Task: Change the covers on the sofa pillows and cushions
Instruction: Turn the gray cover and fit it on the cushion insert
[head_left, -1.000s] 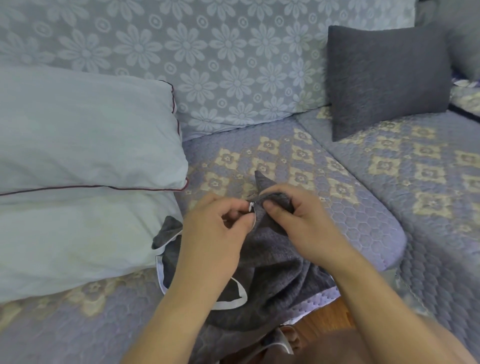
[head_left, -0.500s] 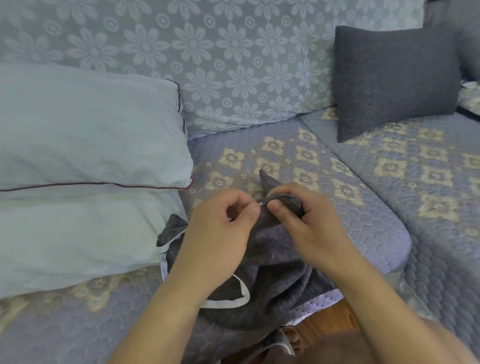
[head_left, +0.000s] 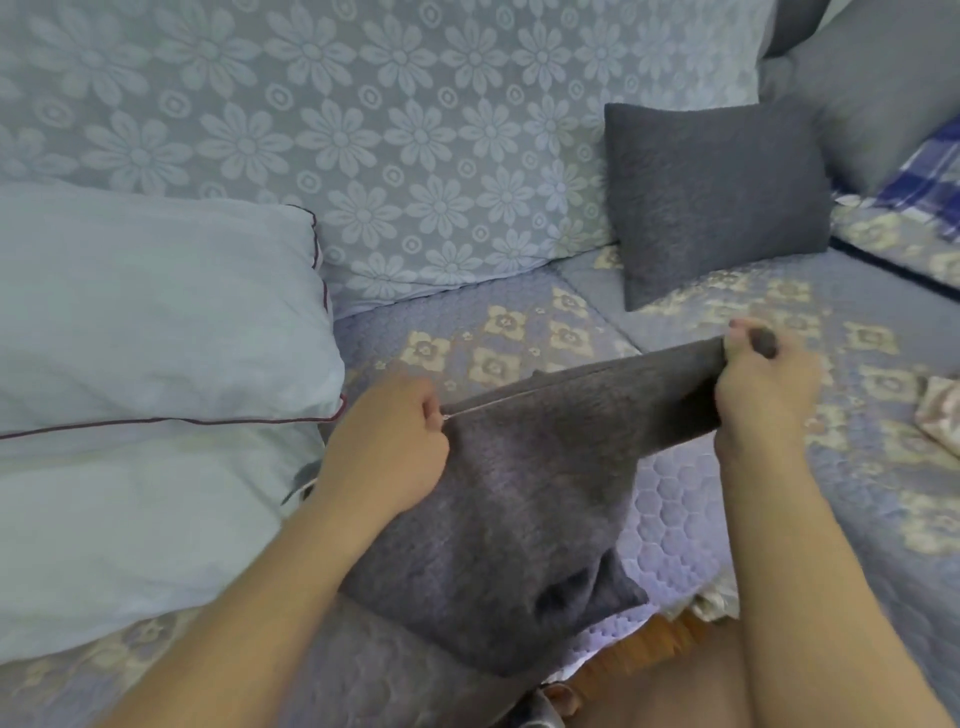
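Observation:
A dark grey pillow cover (head_left: 524, 499) hangs stretched between my hands over the front of the sofa seat. My left hand (head_left: 387, 441) pinches the zipper pull at the cover's top edge. My right hand (head_left: 763, 384) grips the cover's far right corner and holds the zipper edge taut. Two bare pale blue pillows (head_left: 145, 374) are stacked on the seat to the left. A dark grey covered pillow (head_left: 711, 197) leans against the sofa back at the right.
The sofa seat (head_left: 519, 338) has a purple quilted cover with beige flowers; the backrest (head_left: 415, 145) is floral grey-blue. A blue plaid cloth (head_left: 930, 182) lies far right, and a pale patterned cloth (head_left: 940, 415) at the right edge. Wooden floor (head_left: 644, 644) shows below the seat.
My hands have moved apart: the right hand pulled the cover's corner to the right and the zipper edge is now stretched straight. The camera view has shifted left and up.

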